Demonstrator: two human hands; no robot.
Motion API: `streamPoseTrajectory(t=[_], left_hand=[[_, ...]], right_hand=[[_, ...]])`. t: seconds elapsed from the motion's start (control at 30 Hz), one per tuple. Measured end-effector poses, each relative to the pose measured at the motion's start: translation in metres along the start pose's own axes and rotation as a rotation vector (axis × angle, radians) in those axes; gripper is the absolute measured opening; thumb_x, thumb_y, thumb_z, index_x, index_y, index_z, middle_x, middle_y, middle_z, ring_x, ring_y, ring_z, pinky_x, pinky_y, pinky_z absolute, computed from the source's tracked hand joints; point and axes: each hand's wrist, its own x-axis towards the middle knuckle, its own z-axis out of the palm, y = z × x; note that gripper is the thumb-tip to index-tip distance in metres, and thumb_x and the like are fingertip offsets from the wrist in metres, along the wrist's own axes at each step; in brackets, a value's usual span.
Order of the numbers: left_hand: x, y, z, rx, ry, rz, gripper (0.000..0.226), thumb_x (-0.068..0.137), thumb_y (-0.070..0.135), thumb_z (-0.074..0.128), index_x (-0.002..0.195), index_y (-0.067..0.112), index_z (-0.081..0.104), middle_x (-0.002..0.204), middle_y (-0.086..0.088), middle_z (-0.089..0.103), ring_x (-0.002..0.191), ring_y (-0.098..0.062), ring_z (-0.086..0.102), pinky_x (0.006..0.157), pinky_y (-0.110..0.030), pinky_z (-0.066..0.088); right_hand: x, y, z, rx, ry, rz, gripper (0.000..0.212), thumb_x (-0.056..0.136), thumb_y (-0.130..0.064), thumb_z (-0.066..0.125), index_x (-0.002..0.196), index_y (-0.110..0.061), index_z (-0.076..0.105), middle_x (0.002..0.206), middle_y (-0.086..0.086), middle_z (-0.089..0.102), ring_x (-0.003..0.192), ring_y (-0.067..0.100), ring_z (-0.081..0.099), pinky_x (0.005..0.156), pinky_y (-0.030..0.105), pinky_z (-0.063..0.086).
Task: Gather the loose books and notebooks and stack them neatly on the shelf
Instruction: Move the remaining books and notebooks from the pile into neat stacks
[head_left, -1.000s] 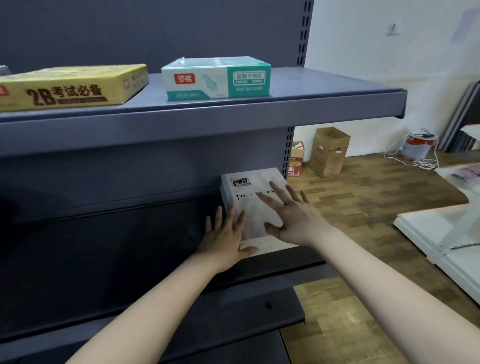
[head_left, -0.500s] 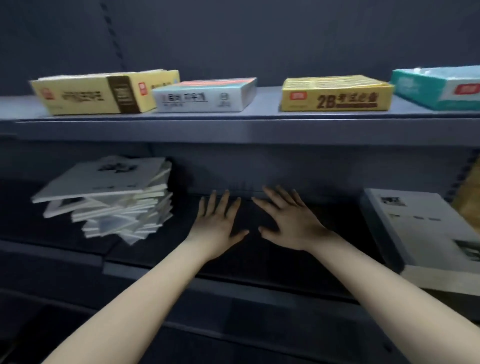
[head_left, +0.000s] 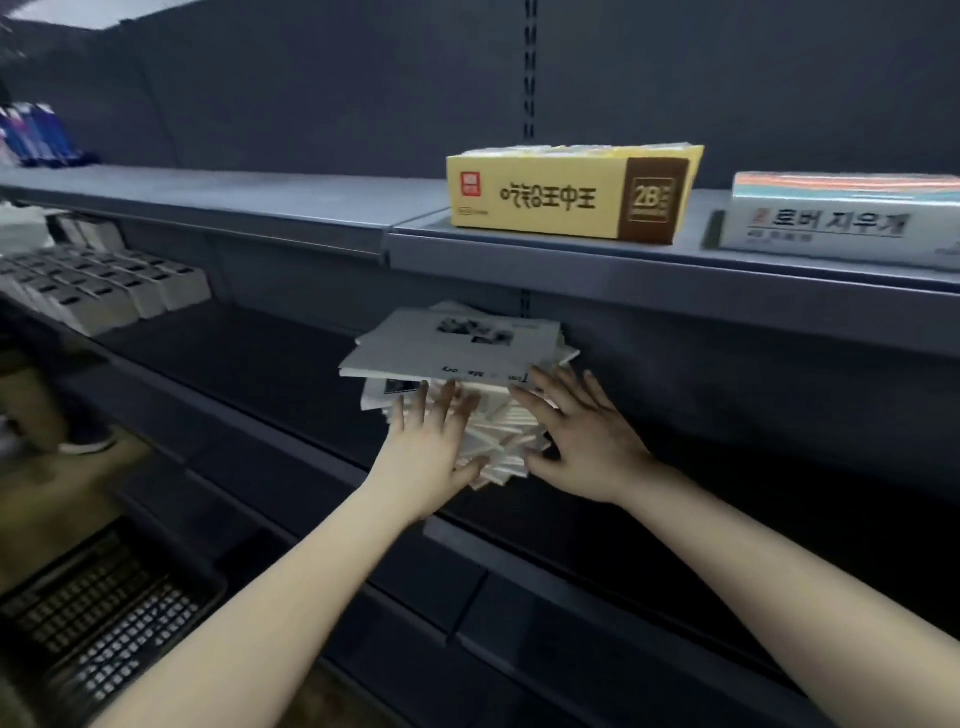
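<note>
Nearest, low left: black mesh basket (head_left: 104, 613), below the shelving. Both forearms bare, reaching up and forward to the middle shelf (head_left: 249, 364).

Left hand (head_left: 428, 452): fingers straight and spread, open, pressed flat against the near left side of the stack of books (head_left: 457, 345); nothing gripped.

Right hand (head_left: 584, 441): fingers likewise straight and spread, open, laid against the near right side of the same stack, thumb low by the bottom books.

Stack between the two hands, standing on the middle shelf, directly under the front lip of the upper shelf (head_left: 623, 270). Untidy: lower books turned to different angles, corners fanning out. Top book widest, overhanging to the left; pale cover with a dark blurred picture and a line of print along the near edge, unreadable.

Further left on the middle shelf, well apart from the stack: rows of small white boxes (head_left: 119, 291).

Above, on the upper shelf: yellow box (head_left: 550, 200) with a brown end panel marked 2B, up and right of the stack. White box (head_left: 841, 223) near it at the right, cropped by the frame edge. Far left on the same shelf: blue packets (head_left: 39, 137), blurred.
</note>
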Motion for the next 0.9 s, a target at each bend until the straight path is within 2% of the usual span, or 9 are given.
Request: streamPoseTrajectory(t=[0.07,0.13,0.27,0.37,0.53,0.67,0.77,0.9], left_hand=[[-0.002,-0.021,0.004,-0.011,0.011,-0.005,0.075,0.079,0.057,0.035,0.131,0.006,0.052,0.131,-0.022,0.054,0.116,-0.048,0.052,0.091,-0.061,0.042],[-0.003,-0.041,0.005,-0.007,0.030,-0.016,0.072,0.081,0.056,0.038,0.134,0.008,0.048,0.136,-0.020,0.050,0.122,-0.046,0.048,0.096,-0.060,0.039],[-0.006,-0.078,0.009,0.023,0.047,-0.053,0.074,0.084,0.056,0.039,0.142,0.010,0.037,0.149,-0.015,0.035,0.137,-0.041,0.028,0.109,-0.056,0.022],[-0.009,-0.100,0.014,0.029,0.024,-0.053,0.074,0.084,0.056,0.036,0.140,0.008,0.040,0.147,-0.015,0.038,0.136,-0.042,0.031,0.107,-0.058,0.025],[0.002,-0.118,0.020,0.021,0.071,-0.027,0.072,0.090,0.051,0.048,0.146,0.010,0.029,0.151,-0.013,0.029,0.140,-0.040,0.020,0.111,-0.055,0.017],[0.017,-0.115,0.017,-0.066,0.118,0.010,0.076,0.084,0.049,0.054,0.147,0.013,0.030,0.149,-0.016,0.033,0.135,-0.044,0.030,0.107,-0.059,0.023],[0.025,-0.108,0.016,-0.092,0.131,0.078,0.077,0.083,0.047,0.057,0.149,0.021,0.027,0.149,-0.011,0.034,0.136,-0.041,0.029,0.108,-0.056,0.023],[0.029,-0.105,0.017,-0.173,0.211,0.242,0.060,0.077,0.027,0.065,0.134,0.014,0.051,0.133,-0.008,0.056,0.124,-0.032,0.050,0.103,-0.050,0.035]], right_hand=[[0.021,-0.017,0.001,0.003,-0.006,-0.010,0.070,0.091,-0.057,0.031,0.151,-0.029,0.008,0.159,-0.001,-0.004,0.146,0.019,-0.008,0.115,0.036,-0.011],[0.041,-0.035,0.001,0.010,0.001,-0.021,0.067,0.093,-0.056,0.027,0.151,-0.028,0.007,0.159,0.001,-0.005,0.146,0.020,-0.007,0.115,0.035,-0.010],[0.077,-0.068,0.008,0.040,-0.002,0.021,0.066,0.096,-0.056,0.026,0.151,-0.026,0.005,0.159,0.001,-0.008,0.146,0.020,-0.009,0.115,0.037,-0.009],[0.098,-0.080,0.019,0.025,-0.054,0.113,0.068,0.095,-0.057,0.023,0.151,-0.025,0.001,0.158,0.002,-0.011,0.145,0.025,-0.011,0.116,0.043,-0.008],[0.105,-0.080,0.033,-0.151,-0.060,0.163,0.067,0.096,-0.056,0.020,0.151,-0.022,0.004,0.158,0.004,0.008,0.144,0.031,0.006,0.117,0.045,0.006],[0.104,-0.082,0.029,-0.190,-0.047,0.180,0.068,0.095,-0.050,0.031,0.151,-0.021,0.004,0.149,0.004,0.023,0.135,0.031,0.023,0.112,0.044,0.018],[0.099,-0.081,0.025,-0.193,-0.046,0.223,0.067,0.095,-0.044,0.038,0.150,-0.020,0.009,0.142,0.006,0.028,0.125,0.032,0.032,0.106,0.044,0.028],[0.092,-0.077,0.011,-0.178,-0.058,0.310,0.051,0.094,-0.045,0.043,0.137,-0.019,0.034,0.137,0.009,0.030,0.116,0.033,0.042,0.086,0.040,0.045]])
